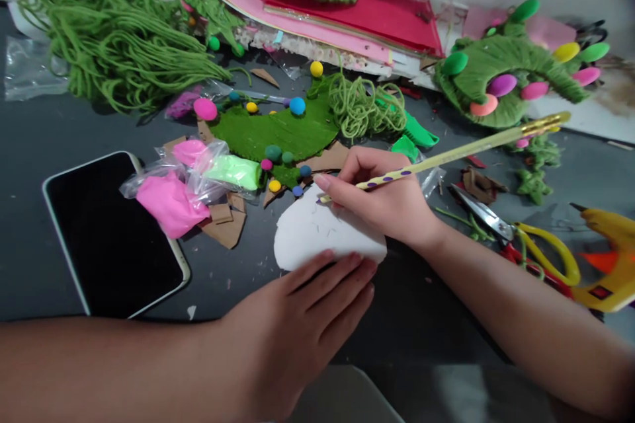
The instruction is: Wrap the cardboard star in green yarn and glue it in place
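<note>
A white cut-out piece (302, 234) with a rounded edge lies on the dark table, a few short pencil marks on its surface. My left hand (317, 317) rests along its near edge with fingers stretched out flat. In my right hand (381, 192) is a pale yellow pencil (461, 153) with purple spots, its tip down on the upper part of the white piece. Just beyond sits a green felt shape (272, 132) with coloured balls around it. Pink clay (171, 203) in clear plastic lies to the left.
A phone (114, 238) lies at the left, below a heap of green yarn (133, 33). Scissors (510, 231) and a yellow glue gun (610, 258) are at the right. A green wrapped crescent (526, 63) with coloured eggs stands behind them. Red sheets (397, 20) are at the back.
</note>
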A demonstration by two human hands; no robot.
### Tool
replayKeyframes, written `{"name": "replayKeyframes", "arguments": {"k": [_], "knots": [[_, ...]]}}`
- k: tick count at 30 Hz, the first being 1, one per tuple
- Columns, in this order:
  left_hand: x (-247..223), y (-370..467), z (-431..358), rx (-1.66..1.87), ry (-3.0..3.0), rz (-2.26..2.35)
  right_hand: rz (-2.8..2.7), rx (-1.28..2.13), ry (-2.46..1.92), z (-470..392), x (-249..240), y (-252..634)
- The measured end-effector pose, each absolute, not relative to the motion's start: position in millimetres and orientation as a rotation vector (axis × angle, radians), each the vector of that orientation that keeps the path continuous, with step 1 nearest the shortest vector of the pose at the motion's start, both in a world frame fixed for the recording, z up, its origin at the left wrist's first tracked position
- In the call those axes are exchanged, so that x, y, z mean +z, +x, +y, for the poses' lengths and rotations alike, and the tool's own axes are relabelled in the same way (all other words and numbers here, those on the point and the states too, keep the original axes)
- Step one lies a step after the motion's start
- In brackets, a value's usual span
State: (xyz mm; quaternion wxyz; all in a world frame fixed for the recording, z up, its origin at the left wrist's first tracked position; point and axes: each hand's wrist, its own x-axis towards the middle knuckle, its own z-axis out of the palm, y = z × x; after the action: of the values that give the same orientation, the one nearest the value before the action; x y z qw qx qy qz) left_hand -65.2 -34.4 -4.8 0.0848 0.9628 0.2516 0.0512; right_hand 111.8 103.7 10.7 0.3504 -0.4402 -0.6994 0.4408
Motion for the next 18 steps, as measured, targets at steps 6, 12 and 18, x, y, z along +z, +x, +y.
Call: {"name": "replayKeyframes", "arguments": {"k": [6,12,18], "knots": [[-5.3,-65.8,-34.3,0.162,2.879,0.737,-1.814,1.109,-1.18,103.4,10.1,110.4],[-5.4,-65.3,-33.2,0.146,2.86,0.734,-1.871,1.08,-1.194,102.1,10.6,110.2],[-5.5,-64.5,-35.9,0.177,2.842,0.763,-1.82,1.095,-1.2,100.2,9.7,111.1]]}}
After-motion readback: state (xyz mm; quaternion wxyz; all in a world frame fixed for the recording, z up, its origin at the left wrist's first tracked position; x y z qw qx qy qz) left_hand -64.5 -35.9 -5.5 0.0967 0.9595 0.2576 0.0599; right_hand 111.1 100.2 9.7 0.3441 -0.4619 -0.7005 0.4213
